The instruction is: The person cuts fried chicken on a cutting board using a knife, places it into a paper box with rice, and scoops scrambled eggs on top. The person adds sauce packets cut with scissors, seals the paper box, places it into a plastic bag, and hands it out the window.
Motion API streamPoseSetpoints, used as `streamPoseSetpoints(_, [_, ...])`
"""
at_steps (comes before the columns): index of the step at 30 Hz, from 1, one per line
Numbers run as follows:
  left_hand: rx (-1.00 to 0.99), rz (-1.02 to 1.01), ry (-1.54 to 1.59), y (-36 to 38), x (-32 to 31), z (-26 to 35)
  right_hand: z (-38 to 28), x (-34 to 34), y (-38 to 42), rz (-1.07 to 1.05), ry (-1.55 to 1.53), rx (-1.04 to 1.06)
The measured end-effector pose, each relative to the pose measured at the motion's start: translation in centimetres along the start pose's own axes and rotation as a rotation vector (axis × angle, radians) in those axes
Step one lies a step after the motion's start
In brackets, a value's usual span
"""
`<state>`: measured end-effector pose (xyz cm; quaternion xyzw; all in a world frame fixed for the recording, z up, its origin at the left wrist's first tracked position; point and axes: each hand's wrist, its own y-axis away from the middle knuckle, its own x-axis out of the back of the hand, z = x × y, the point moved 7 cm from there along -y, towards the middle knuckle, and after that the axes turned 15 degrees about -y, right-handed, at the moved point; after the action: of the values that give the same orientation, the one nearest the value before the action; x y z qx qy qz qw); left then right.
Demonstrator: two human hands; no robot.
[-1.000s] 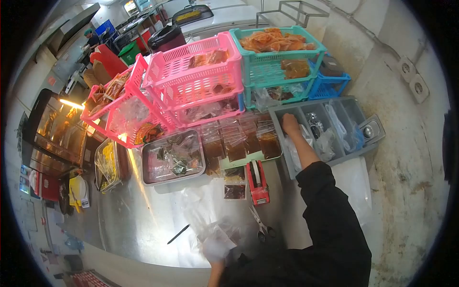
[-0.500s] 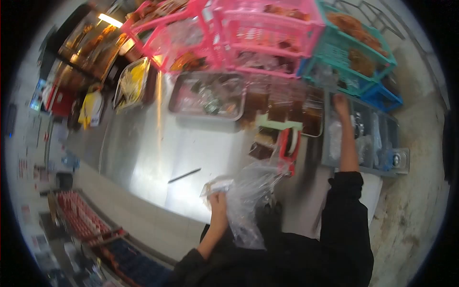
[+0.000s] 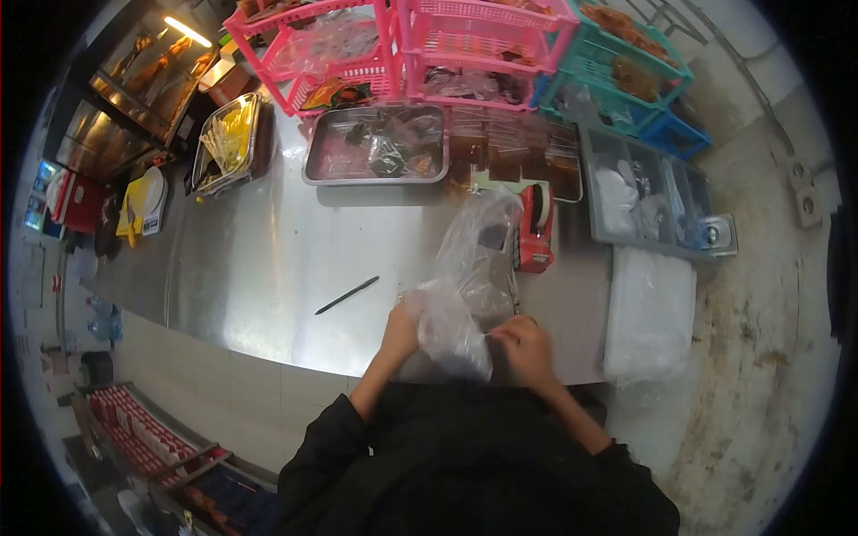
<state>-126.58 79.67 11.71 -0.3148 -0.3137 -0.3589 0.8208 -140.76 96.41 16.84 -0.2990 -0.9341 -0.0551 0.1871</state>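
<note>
A clear plastic bag (image 3: pixel 451 326) hangs before my body, crumpled and partly see-through. My left hand (image 3: pixel 401 332) is closed on its left side, the fingertips partly hidden by the film. At the bag's right edge, my right hand (image 3: pixel 527 347) is pinched around something small, thin and whitish that I cannot make out. Beyond the bag stands a red tape dispenser (image 3: pixel 536 239), touching or very near the plastic. A black pen (image 3: pixel 347 296) lies on the steel table (image 3: pixel 255 299) to the left of my hands.
A metal tray (image 3: pixel 375 181) with plastic packets sits behind, below pink baskets (image 3: pixel 407 79) and green baskets (image 3: pixel 615 76). At right are a grey compartment box (image 3: pixel 648 234) and a stack of white plastic bags (image 3: pixel 651 308). A skewer tray (image 3: pixel 201 186) stands left.
My right hand has come back from the grey compartment box to the bag, now pinching something small. My left hand still holds the bag, slightly higher. The camera view has shifted.
</note>
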Motion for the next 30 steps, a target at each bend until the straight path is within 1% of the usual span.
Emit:
streamPoseSetpoints(2, [0.336, -0.346, 0.194, -0.7, 0.3, -0.2, -1.5, -4.2, -0.2, -0.014, 0.049, 0.004])
streamPoseSetpoints(3, [0.324, -0.361, 0.188, -0.3, 0.2, -0.2, -1.7, -5.7, -0.6, 0.004, 0.042, -0.003])
streamPoseSetpoints(5, [0.285, -0.274, 0.246, -0.8, 0.1, -0.4, -1.5, -8.0, -1.8, 0.047, 0.153, -0.014])
streamPoseSetpoints(6, [0.360, -0.347, 0.307, -1.0, 0.8, 1.1, -1.4, -9.0, -1.8, 0.067, 0.148, -0.019])
streamPoseSetpoints(7, [0.345, -0.360, 0.303, -0.8, 0.2, 1.5, -1.4, -9.0, -1.5, 0.190, 0.174, -0.021])
streamPoseSetpoints(8, [0.324, -0.216, 0.273, -0.5, 0.4, 1.6, -1.3, -8.9, -1.2, 0.313, 0.201, -0.026])
streamPoseSetpoints(9, [0.301, -0.070, 0.245, 0.0, 0.6, 1.8, -1.2, -9.2, -0.9, 0.330, 0.198, -0.031])
streamPoseSetpoints(10, [0.305, 0.033, 0.238, 0.4, 0.7, 2.1, -1.1, -9.5, -0.6, 0.352, 0.217, -0.022])
streamPoseSetpoints(11, [0.294, 0.024, 0.238, 0.9, 0.0, 2.6, -1.0, -9.7, -0.4, 0.371, 0.235, -0.015])
streamPoseSetpoints(12, [0.323, 0.110, 0.098, 1.5, 0.4, 3.0, -0.4, -10.1, -0.2, 0.383, 0.234, -0.022])
streamPoseSetpoints(13, [0.350, 0.197, -0.044, 1.9, 0.8, 3.4, -0.5, -10.2, 0.1, 0.456, 0.229, 0.065])
streamPoseSetpoints(14, [0.359, 0.260, 0.036, 2.1, 0.2, 3.2, -0.5, -10.5, 0.6, 0.528, 0.224, 0.150])
streamPoseSetpoints(15, [0.354, 0.247, 0.033, 1.8, 0.7, 3.5, 0.0, -10.9, 0.6, 0.536, 0.220, 0.139])
streamPoseSetpoints(17, [0.348, 0.057, 0.199, 0.6, 1.1, 4.0, -0.2, -11.6, 0.8, 0.545, 0.310, 0.241])
streamPoseSetpoints(18, [0.376, 0.007, 0.141, 0.6, 0.4, 2.5, -1.0, -10.9, 1.1, 0.553, 0.307, 0.229])
streamPoseSetpoints(20, [0.326, -0.009, 0.167, 0.6, 1.0, 2.7, -2.5, -10.4, 0.8, 0.223, 0.546, -0.016])
streamPoseSetpoints(21, [0.284, -0.012, 0.195, 0.5, 1.2, 2.9, -2.7, -9.4, 1.0, 0.229, 0.544, -0.026])
streamPoseSetpoints(22, [0.320, 0.026, 0.234, 0.9, 0.9, 1.6, -2.0, -8.5, 1.1, 0.206, 0.362, -0.106])
streamPoseSetpoints(23, [0.317, 0.018, 0.232, 0.8, 0.8, 1.0, -1.3, -8.1, 1.0, 0.184, 0.178, -0.182])
streamPoseSetpoints(25, [0.376, -0.155, 0.022, 0.4, -0.4, -0.6, -1.3, -7.4, 0.5, 0.221, 0.123, -0.164])
streamPoseSetpoints(26, [0.296, -0.200, -0.035, 0.2, -1.0, -1.3, -1.4, -7.2, 0.3, 0.256, 0.071, -0.142])
streamPoseSetpoints(27, [0.291, -0.209, -0.041, 0.3, -1.0, -1.3, -1.2, -7.4, 0.1, 0.262, 0.063, -0.149])
streamPoseSetpoints(29, [0.378, -0.088, 0.376, 0.7, -0.8, -1.6, -1.8, -7.2, -0.4, 0.357, -0.072, 0.027])
streamPoseSetpoints(30, [0.381, -0.094, 0.373, 0.6, -0.3, -1.3, -1.7, -7.5, -0.8, 0.357, -0.076, 0.021])
